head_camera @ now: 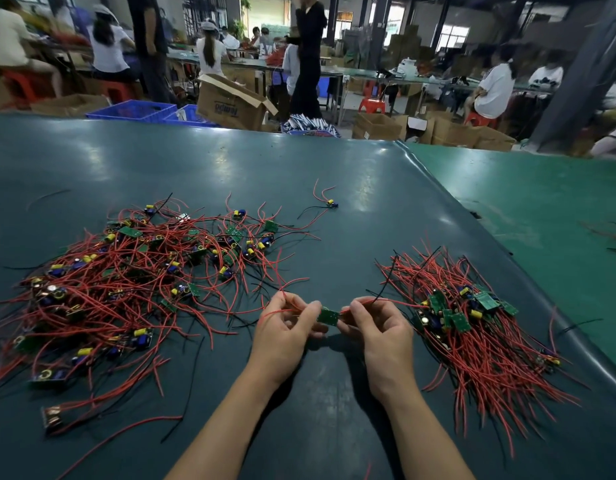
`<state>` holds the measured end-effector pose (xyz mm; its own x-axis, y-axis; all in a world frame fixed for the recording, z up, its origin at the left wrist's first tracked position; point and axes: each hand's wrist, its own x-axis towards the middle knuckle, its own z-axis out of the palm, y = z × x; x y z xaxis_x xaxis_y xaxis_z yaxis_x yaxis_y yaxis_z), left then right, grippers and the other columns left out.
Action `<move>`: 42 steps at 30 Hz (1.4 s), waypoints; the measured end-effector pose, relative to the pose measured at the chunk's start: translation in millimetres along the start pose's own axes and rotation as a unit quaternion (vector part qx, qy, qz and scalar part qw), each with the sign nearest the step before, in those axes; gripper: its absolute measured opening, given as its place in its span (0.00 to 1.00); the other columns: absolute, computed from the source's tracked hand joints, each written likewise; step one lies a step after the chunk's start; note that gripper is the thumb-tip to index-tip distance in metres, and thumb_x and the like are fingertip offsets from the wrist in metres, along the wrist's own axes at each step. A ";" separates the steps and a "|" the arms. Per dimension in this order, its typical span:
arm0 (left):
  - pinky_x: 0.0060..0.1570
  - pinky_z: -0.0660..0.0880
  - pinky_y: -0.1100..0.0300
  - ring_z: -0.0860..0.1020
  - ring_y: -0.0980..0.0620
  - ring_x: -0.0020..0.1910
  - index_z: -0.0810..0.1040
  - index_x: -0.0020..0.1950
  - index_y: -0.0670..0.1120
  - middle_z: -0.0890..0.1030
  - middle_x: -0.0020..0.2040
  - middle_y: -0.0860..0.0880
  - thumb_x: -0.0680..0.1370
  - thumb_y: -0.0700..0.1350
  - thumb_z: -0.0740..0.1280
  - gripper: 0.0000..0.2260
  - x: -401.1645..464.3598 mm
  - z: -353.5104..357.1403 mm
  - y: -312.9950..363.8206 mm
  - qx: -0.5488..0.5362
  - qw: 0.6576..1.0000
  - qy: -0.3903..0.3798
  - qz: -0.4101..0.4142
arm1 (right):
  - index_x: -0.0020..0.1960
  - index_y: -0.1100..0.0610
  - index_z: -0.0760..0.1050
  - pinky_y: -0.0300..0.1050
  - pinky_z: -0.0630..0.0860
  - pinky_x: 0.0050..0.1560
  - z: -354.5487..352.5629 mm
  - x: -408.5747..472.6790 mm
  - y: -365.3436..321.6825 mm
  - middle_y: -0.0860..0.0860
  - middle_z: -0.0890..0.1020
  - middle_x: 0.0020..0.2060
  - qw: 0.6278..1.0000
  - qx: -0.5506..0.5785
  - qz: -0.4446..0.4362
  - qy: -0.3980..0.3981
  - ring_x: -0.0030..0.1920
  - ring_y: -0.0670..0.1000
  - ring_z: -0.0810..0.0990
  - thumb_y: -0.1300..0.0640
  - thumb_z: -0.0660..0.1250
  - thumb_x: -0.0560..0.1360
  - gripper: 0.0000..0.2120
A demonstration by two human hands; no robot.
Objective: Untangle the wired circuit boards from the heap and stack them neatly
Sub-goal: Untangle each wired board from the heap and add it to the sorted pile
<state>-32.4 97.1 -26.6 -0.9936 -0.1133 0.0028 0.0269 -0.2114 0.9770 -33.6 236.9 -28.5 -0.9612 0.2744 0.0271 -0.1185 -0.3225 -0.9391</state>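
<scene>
- While both hands hover just above the dark green table (pixel 334 188), a small green circuit board (pixel 327 315) hangs between them.
- The left hand (pixel 285 329) curls its fingers and pinches the board's red wires (pixel 282 310) at its left end.
- The right hand (pixel 376 327) pinches the red wire at the board's right end, fingers curled.
- Left of the left hand sprawls the tangled heap (pixel 126 282) of boards and red wires.
- Right of the right hand lies the stack (pixel 473 317), its boards bunched together and wires fanned along one line.
</scene>
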 end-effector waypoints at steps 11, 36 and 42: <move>0.48 0.79 0.61 0.84 0.48 0.47 0.81 0.49 0.37 0.86 0.47 0.43 0.70 0.30 0.74 0.10 -1.2 -7.1 4.8 -0.013 0.998 -0.048 0.047 | 0.37 0.59 0.84 0.46 0.82 0.38 6.1 -0.1 2.0 0.57 0.86 0.36 0.996 -0.091 0.010 -0.018 0.35 0.53 0.84 0.60 0.72 0.75 0.09; 0.45 0.78 0.66 0.84 0.52 0.43 0.85 0.46 0.41 0.86 0.43 0.44 0.69 0.31 0.75 0.09 -8.6 -7.1 7.7 -0.027 0.999 -0.009 0.039 | 0.54 0.58 0.82 0.38 0.80 0.30 0.4 -2.4 10.7 0.44 0.76 0.42 0.943 -0.219 -0.199 0.154 0.35 0.49 0.79 0.65 0.68 0.77 0.08; 0.47 0.78 0.63 0.84 0.51 0.44 0.85 0.47 0.40 0.86 0.44 0.44 0.69 0.31 0.75 0.08 -8.8 -6.7 5.7 0.001 0.999 -0.030 0.036 | 0.54 0.60 0.81 0.48 0.82 0.35 -6.8 8.0 8.0 0.54 0.82 0.49 0.964 -0.121 -0.103 0.214 0.40 0.47 0.80 0.62 0.68 0.78 0.06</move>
<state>-22.7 90.4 -22.4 -0.9938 -0.0703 0.0862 0.0988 -0.2027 0.9742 -40.5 242.7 -38.1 -0.7263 0.6756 0.1265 -0.1852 -0.0151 -0.9826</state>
